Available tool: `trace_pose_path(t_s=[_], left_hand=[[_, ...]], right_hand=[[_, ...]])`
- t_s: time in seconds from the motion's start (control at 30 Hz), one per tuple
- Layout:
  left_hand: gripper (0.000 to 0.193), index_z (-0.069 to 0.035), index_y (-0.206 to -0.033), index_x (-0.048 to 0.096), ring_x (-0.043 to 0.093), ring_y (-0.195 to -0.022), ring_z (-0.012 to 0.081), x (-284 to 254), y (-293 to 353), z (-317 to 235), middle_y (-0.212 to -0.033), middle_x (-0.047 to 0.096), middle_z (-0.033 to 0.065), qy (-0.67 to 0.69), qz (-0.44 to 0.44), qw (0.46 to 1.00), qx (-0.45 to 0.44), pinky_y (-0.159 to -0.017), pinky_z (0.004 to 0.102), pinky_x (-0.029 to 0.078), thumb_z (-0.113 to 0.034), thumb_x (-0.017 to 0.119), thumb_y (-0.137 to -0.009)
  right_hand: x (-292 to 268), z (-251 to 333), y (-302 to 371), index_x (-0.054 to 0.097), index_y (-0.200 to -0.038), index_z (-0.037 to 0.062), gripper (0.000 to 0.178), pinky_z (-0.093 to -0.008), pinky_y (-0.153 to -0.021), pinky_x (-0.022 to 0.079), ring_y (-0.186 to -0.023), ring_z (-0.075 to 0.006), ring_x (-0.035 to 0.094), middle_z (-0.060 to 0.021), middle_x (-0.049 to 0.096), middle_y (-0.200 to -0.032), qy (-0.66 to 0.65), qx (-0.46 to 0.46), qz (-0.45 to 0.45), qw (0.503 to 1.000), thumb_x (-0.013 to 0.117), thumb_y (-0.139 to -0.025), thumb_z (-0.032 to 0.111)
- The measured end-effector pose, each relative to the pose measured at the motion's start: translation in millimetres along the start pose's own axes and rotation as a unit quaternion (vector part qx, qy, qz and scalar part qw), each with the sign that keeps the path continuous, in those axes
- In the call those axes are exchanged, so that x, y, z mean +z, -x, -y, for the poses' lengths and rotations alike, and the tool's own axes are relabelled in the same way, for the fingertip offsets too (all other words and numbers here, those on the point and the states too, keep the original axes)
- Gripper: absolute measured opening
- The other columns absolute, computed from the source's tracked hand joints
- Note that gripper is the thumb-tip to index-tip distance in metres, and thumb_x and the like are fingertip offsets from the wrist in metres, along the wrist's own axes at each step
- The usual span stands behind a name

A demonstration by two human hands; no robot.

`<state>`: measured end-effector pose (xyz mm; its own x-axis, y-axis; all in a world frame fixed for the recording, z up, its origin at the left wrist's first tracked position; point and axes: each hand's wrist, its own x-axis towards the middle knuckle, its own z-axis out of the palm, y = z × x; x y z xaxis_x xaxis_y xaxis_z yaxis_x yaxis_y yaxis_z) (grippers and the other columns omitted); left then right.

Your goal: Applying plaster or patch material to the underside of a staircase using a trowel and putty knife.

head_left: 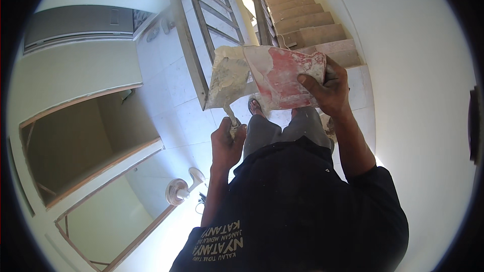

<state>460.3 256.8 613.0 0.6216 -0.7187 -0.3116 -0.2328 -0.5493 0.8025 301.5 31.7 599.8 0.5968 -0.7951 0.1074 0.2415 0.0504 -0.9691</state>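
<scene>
I see left hand squeezing scraper | its long way runs forward, blade far end | right hand pinches red board

Red board, white-smeared; black shirt; railing perhaps grey.

A black short-sleeved shirt with pale lettering is worn over grey bottoms.

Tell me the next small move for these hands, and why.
Probably wipe the scraper in the left hand against the red plate: its blade carries pale putty and appears to meet the plate's left edge, while the right hand grips the plate's opposite end.
</scene>
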Motion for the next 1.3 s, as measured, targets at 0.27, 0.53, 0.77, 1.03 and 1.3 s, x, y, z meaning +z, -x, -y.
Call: trace_pose_path(t_s=[0.27, 0.53, 0.77, 1.03, 1.3], left_hand=[[0.014, -0.001, -0.084, 0.05, 0.049, -0.053, 0.0081, 5, 3, 7, -0.062, 0.052, 0.0027, -0.046, 0.025, 0.995, 0.083, -0.049, 0.025, 0.041, -0.01, 0.059, -0.091], [0.014, -0.001, -0.09, 0.048, 0.054, -0.054, 0.0106, -5, 15, 20, -0.066, 0.055, 0.005, 0.083, -0.075, 0.993, 0.032, -0.049, 0.0249, 0.045, -0.005, 0.061, -0.086], [0.023, -0.001, -0.09, 0.05, 0.057, -0.059, 0.0113, 8, -5, 18, -0.075, 0.059, 0.0069, 0.098, -0.086, 0.99, 0.055, -0.053, 0.0247, 0.047, 0.0, 0.07, -0.078], [0.026, -0.002, -0.092, 0.05, 0.058, -0.061, 0.0115, -10, -50, 14, -0.078, 0.06, 0.008, 0.16, -0.026, 0.981, 0.107, -0.054, 0.025, 0.048, 0.001, 0.071, -0.078], [0.028, -0.003, -0.095, 0.051, 0.061, -0.076, 0.0123, -29, -77, 21, -0.087, 0.062, 0.0085, 0.195, 0.033, 0.971, 0.135, -0.065, 0.0256, 0.05, 0.0, 0.073, -0.078]], right_hand=[[6, 1, 5, 0.06, -0.101, -0.0021, 0.023, -0.0261, -0.067, 0.05, -0.077, -0.0094, 0.061, -0.0065, 0.067, -0.087, 0.231, -0.055, -0.047, 0.97, 0.069, -0.08, 0.003], [-32, -50, 34, 0.058, -0.109, 0.0001, 0.029, -0.0287, -0.072, 0.055, -0.081, -0.0159, 0.066, -0.0099, 0.065, -0.1, -0.188, 0.196, -0.219, 0.937, 0.064, -0.081, -0.003], [-41, -85, 92, 0.055, -0.115, -0.0066, 0.041, -0.0373, -0.087, 0.051, -0.097, -0.0264, 0.064, -0.0164, 0.063, -0.108, -0.553, 0.319, -0.1, 0.763, 0.048, -0.081, 0.016], [-5, -37, 83, 0.043, -0.134, -0.0035, 0.056, -0.0239, -0.073, 0.052, -0.085, -0.0153, 0.061, -0.0114, 0.061, -0.106, -0.328, 0.178, -0.188, 0.909, 0.06, -0.081, 0.001], [12, -51, 107, 0.05, -0.087, 0.0109, 0.018, -0.0202, -0.047, 0.034, -0.058, -0.011, 0.046, -0.0039, 0.054, -0.075, -0.415, 0.175, -0.348, 0.822, 0.055, -0.096, 0.026]])
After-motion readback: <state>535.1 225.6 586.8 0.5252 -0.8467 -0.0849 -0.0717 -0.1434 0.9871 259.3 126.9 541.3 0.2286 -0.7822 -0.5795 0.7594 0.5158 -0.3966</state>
